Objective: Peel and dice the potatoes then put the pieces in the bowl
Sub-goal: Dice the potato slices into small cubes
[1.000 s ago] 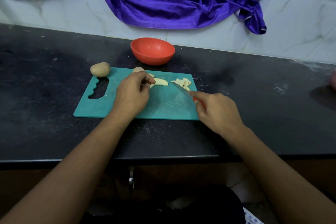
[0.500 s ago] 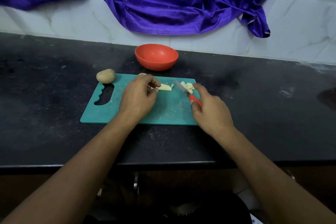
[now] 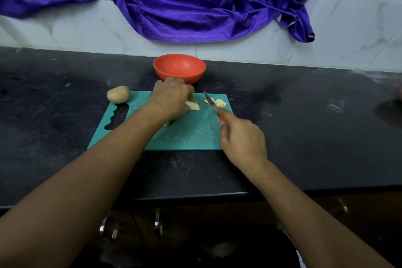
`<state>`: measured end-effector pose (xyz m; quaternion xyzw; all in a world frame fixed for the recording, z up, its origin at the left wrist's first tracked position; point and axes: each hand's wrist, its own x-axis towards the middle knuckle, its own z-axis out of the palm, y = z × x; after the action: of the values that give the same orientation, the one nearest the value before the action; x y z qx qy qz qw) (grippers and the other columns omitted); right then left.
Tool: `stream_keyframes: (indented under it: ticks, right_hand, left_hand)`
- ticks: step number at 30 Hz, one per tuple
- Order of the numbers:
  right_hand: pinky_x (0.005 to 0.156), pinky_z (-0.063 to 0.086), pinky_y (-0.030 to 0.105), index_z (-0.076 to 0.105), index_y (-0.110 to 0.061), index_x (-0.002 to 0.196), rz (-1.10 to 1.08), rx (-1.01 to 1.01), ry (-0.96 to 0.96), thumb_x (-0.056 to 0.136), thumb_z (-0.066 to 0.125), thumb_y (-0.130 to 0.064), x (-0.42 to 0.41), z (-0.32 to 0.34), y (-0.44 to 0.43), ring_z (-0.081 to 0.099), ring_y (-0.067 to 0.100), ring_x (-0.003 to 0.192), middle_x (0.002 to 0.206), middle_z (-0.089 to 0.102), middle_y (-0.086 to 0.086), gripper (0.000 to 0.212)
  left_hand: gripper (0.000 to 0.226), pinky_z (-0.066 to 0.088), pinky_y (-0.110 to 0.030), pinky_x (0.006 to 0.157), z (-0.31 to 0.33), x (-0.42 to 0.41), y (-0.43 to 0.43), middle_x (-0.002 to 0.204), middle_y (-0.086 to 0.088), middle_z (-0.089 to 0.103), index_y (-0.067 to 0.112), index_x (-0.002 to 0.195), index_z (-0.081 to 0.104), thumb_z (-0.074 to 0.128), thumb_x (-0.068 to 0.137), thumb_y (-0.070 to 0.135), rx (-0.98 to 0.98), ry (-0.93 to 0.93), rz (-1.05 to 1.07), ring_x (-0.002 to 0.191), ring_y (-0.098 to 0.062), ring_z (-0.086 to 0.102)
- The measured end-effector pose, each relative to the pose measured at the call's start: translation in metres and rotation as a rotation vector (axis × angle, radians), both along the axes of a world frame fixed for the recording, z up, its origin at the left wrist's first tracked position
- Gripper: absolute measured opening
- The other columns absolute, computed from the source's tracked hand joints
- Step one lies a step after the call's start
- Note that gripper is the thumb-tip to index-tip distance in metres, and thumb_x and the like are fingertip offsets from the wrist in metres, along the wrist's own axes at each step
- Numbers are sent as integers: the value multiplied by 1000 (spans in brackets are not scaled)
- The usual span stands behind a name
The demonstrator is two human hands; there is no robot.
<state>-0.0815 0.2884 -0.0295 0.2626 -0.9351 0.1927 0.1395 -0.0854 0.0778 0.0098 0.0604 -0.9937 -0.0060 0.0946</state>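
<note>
On the bench (image 3: 304, 126) lies the board (image 3: 191, 135), and behind it the bowl (image 3: 180, 76), which looks empty to us. The left hand (image 3: 171, 99) curls its fingers over the slices (image 3: 192, 105); the right hand (image 3: 242, 139) grips the knife (image 3: 210, 102). 1 potato (image 3: 118, 94) waits unpeeled at the board's far left corner. A few diced pieces (image 3: 219, 102) lie beside the blade. We judge that less than half is done.
</note>
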Motion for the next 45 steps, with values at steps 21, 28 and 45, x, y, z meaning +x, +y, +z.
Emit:
stream_keyframes:
  ticks: [21,28,45]
  right_hand:
    - [52,34,32,57,-25,89,45,143,-218,107,43,-50,28,20,16,56,13,64,75,59,-4,34]
    - [53,37,31,56,-23,96,29,287,-154,109,36,-45,41,36,10,57,13,68,82,59,-4,32]
    - [48,29,30,45,-23,103,-43,321,-67,111,25,-43,67,9,2,47,8,59,75,49,-7,29]
  left_hand:
    - [23,49,-39,87,-48,81,5,102,10,72,28,107,76,72,91,43,332,337,-98,101,-17,59]
    - [21,49,-39,87,-48,83,4,98,9,73,28,106,78,76,89,40,346,334,-97,100,-16,58]
    - [14,46,-48,91,-52,81,1,94,14,73,35,100,79,77,87,40,410,339,-96,100,-17,54]
